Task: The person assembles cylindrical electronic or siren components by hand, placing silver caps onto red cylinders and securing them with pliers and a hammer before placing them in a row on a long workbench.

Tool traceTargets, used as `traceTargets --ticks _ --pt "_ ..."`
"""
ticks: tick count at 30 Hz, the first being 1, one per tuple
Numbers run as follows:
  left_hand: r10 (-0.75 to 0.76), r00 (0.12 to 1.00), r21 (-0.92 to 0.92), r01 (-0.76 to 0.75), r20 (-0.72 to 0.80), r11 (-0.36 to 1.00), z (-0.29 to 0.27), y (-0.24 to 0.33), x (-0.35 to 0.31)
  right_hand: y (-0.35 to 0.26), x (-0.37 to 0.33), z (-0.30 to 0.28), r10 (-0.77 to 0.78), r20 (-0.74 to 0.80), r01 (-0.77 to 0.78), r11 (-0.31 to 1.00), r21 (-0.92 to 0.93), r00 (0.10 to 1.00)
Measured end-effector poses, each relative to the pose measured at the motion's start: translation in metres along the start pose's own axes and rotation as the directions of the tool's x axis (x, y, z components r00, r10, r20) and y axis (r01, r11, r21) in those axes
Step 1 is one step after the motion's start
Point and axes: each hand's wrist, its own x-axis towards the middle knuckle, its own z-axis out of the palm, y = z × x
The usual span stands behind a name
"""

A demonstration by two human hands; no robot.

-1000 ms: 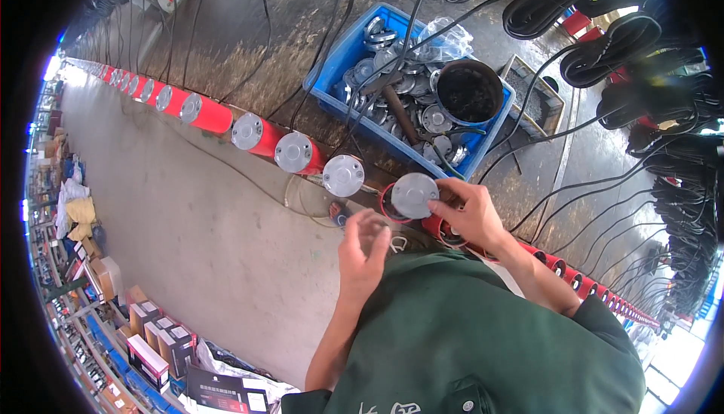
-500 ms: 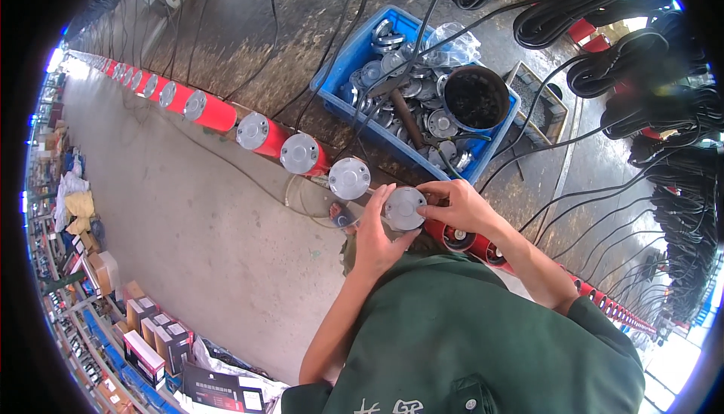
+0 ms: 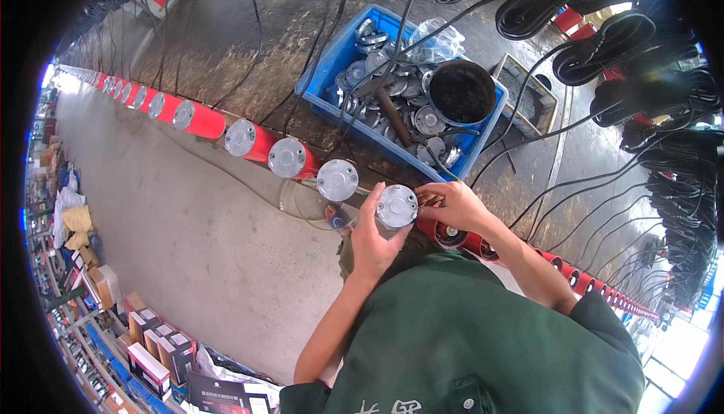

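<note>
A round silver metal end cap (image 3: 397,206) faces up at the end of the row in front of me. My left hand (image 3: 372,242) is wrapped round its left and lower side, fingers at the far edge and thumb at the near edge. Beside the cap's right edge, my right hand (image 3: 458,207) has its thumb and fingers pinched together; whatever is in them is too small or hidden to tell. Another capped end (image 3: 337,180) stands just left of my left hand. Right of the cap, a red cylinder (image 3: 450,234) shows an uncapped end with a pale round centre.
Beyond my hands, a blue crate (image 3: 309,82) on the worn bench (image 3: 226,44) holds loose metal caps, a hammer (image 3: 394,116) and a dark round tub (image 3: 461,93). Black cables (image 3: 543,14) hang at the right. Boxes (image 3: 162,346) stand on the floor at lower left.
My right thumb has moved off the cap's face to its right edge, and the fingers have drawn together. The cap's screw holes now show more plainly. The whole view has shifted slightly.
</note>
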Motion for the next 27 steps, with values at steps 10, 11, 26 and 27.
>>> traceTargets --ticks 10,11,26,27 --pt "0.032 0.999 0.032 -0.032 -0.002 0.999 -0.001 0.007 0.002 0.009 0.001 0.005 0.086 0.008 -0.087 0.987 0.132 0.996" --pt "0.026 1.0 0.022 -0.026 -0.006 0.999 -0.001 0.006 0.002 0.009 0.001 0.005 0.079 0.006 -0.079 0.988 0.13 0.997" --pt "0.099 0.995 0.091 -0.099 0.0 0.991 0.0 0.0 0.001 0.014 0.003 0.006 0.068 0.032 -0.073 0.968 0.24 0.997" --pt "0.103 0.995 0.104 -0.104 0.009 0.989 0.0 0.0 0.002 0.015 0.003 0.006 0.073 0.034 -0.079 0.969 0.234 0.997"
